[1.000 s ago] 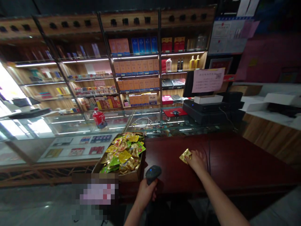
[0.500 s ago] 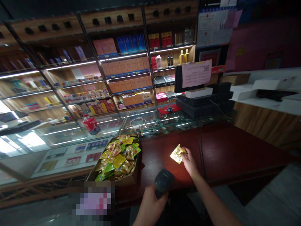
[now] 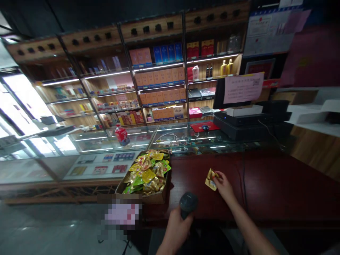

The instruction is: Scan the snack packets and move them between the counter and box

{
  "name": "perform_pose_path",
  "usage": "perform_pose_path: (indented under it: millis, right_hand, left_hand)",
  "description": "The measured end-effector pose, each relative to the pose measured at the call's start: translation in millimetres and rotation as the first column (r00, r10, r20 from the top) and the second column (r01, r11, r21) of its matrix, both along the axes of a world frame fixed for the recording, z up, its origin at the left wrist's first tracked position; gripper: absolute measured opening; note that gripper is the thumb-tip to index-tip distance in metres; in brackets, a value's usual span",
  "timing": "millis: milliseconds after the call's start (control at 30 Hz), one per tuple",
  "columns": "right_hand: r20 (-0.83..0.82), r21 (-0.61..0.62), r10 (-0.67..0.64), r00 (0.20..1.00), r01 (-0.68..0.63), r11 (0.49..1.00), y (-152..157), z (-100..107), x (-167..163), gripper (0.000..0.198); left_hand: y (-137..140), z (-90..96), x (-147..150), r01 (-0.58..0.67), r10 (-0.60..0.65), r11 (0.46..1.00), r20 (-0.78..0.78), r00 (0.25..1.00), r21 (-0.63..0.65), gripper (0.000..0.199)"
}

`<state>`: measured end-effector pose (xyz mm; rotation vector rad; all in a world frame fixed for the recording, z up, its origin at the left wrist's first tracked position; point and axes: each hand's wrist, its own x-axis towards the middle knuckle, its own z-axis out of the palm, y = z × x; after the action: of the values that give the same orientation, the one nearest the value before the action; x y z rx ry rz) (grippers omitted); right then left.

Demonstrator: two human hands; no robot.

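Note:
My left hand (image 3: 178, 225) is wrapped round the handle of a dark barcode scanner (image 3: 188, 202), whose head points forward over the table's near edge. In my right hand (image 3: 223, 186) a small gold snack packet (image 3: 211, 180) is pinched between thumb and fingers, just above the dark red tabletop (image 3: 196, 170). Left of the scanner stands an open cardboard box (image 3: 156, 198) heaped with gold, yellow and green snack packets (image 3: 148, 175). The print on the held packet is too small to read.
Behind the table runs a glass display counter (image 3: 140, 132) bearing a red-labelled bottle (image 3: 121, 135). A red mouse pad (image 3: 196, 126) with a mouse lies near a black cash drawer (image 3: 252, 128). A cable (image 3: 243, 177) crosses the tabletop on the right. Stocked shelves (image 3: 159, 86) line the wall.
The view has swung left, so the scene sits further right. A bright light lay on the packet before and is gone now. Both hands keep their holds; the packet is turned slightly.

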<state>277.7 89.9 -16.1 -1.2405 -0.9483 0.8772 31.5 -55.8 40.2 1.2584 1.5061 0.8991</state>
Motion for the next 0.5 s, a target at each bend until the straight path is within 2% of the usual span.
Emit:
perform_pose_path:
  millis: [133, 200, 300, 400, 433, 500]
  right_hand:
    - [-0.004, 0.052, 0.159, 0.987, -0.158, 0.986, 14, 37, -50, 0.052]
    - [0.024, 0.097, 0.253, 0.967, -0.255, 0.962, 17, 63, -91, 0.045]
    - [0.087, 0.164, 0.400, 0.912, -0.409, 0.898, 17, 103, -155, 0.038]
    - [0.328, 0.151, 0.541, 0.775, -0.608, 0.780, 8, 135, -218, 0.036]
    - [0.426, 0.125, 0.557, 0.713, -0.656, 0.744, 4, 144, -239, 0.035]
    - [0.561, 0.083, 0.552, 0.617, -0.705, 0.704, -3, 159, -281, 0.035]
  left_hand:
    - [13, -31.7, -15, -0.107, 0.118, 0.991, 0.142, 0.983, -0.083, 0.037]
    - [16, -38.0, -20, -0.095, 0.112, 0.992, 0.223, 0.968, -0.087, 0.043]
    - [15, -41.6, -21, -0.085, 0.101, 0.994, 0.271, 0.957, -0.071, 0.045]
    - [14, -46.7, -19, -0.116, 0.136, 0.990, 0.312, 0.940, -0.082, 0.044]
    - [14, -48.5, -18, -0.134, 0.156, 0.987, 0.324, 0.933, -0.089, 0.045]
    - [15, -50.2, -17, -0.152, 0.182, 0.982, 0.356, 0.917, -0.111, 0.047]
